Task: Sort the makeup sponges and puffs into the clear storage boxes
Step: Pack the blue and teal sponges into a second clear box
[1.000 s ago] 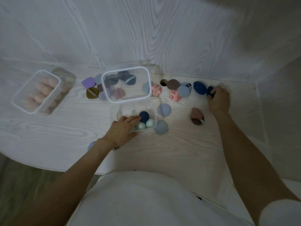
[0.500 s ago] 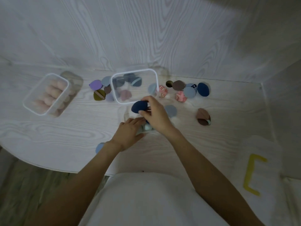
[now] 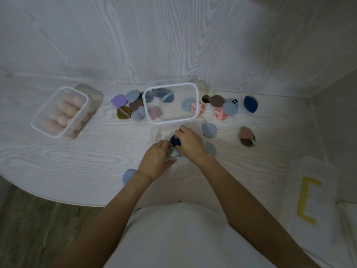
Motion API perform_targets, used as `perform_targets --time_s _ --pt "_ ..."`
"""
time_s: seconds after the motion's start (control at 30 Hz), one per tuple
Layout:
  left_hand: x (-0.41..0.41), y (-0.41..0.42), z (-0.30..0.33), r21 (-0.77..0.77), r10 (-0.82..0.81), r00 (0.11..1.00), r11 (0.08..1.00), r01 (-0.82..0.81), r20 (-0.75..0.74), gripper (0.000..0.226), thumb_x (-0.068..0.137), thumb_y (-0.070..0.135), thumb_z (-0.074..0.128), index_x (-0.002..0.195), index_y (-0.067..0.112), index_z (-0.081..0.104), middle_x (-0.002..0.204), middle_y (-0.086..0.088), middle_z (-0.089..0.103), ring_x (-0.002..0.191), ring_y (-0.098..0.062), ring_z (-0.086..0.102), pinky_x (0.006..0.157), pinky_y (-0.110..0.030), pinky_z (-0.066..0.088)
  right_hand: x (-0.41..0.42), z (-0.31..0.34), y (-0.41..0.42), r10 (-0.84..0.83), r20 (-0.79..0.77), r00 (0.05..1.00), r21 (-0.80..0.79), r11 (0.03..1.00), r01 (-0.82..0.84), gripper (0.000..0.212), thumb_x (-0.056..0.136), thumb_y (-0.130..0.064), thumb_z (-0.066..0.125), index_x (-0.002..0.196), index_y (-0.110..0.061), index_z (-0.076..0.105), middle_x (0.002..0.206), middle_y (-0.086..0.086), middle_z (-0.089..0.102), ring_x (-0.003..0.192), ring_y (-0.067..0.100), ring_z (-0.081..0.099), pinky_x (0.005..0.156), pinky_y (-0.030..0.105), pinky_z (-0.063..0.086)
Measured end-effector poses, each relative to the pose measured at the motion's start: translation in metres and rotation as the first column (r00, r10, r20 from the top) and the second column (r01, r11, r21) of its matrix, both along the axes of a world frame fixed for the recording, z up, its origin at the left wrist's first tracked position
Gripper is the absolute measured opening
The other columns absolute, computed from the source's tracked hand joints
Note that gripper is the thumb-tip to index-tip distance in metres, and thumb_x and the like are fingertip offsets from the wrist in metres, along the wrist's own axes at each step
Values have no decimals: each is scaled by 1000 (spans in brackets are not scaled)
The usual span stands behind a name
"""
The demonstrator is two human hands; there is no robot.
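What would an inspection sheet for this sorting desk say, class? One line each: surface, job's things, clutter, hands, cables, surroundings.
Surface: pale wood-grain table, rounded near edge.
Job's things: clear box of pink sponges at left; second clear box at the back; small clear box under the hands; loose puffs and a navy sponge on the table.
Clutter: nothing seen.
Hands: right hand holds a dark blue sponge; left hand rests on the small box.
Cables: nothing seen.
Surroundings: wood-grain wall; white cloth with a yellow mark at right.
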State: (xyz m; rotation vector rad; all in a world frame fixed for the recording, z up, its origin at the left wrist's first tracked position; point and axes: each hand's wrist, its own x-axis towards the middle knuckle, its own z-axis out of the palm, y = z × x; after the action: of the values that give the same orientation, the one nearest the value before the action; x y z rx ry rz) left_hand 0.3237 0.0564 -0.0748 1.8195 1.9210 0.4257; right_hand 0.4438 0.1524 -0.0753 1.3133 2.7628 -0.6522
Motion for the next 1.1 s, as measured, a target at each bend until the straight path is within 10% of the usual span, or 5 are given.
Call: perform_targets --time_s 0.2,0.37,0.5,0.97,1.1 --pt "-3 8 -1 -97 -87 995 992 82 -51 76 80 34 68 142 12 30 141 -7 41 117 -26 46 96 -31 37 7 1 3 -53 -104 993 -170 985 34 29 82 -12 67 110 -3 66 126 6 50 106 22 55 91 28 43" --pt "-8 16 2 -170 -135 989 978 122 -68 70 81 38 66 139 16 33 138 -2 43 116 -21 46 95 -29 39 21 15 0 -164 -276 947 -97 985 143 30 83 -2 61 113 1 63 128 10 50 112 22 52 97 25 39" --pt "-11 16 2 -164 -119 991 981 107 -62 71 78 34 70 137 16 36 135 -3 45 114 -21 49 93 -30 42 31 10 -9 -49 -76 996 139 989 59 23 86 -5 54 108 -1 60 114 16 55 106 31 50 86 33 41" --pt "-53 7 1 -77 -10 1000 997 10 -8 74 75 27 74 138 13 39 135 -5 45 112 -23 50 91 -29 42 -2 16 -7 -37 -351 936 -66 998 15 29 89 -6 52 117 -4 59 117 12 60 104 23 56 89 28 42" --pt "-48 15 0 -69 -19 1000 997 19 0 72 77 24 72 139 14 38 138 -4 43 113 -22 50 91 -27 42 40 30 24 -237 -463 854 85 947 309 22 91 -10 50 108 -11 64 102 5 66 88 16 59 75 31 50"
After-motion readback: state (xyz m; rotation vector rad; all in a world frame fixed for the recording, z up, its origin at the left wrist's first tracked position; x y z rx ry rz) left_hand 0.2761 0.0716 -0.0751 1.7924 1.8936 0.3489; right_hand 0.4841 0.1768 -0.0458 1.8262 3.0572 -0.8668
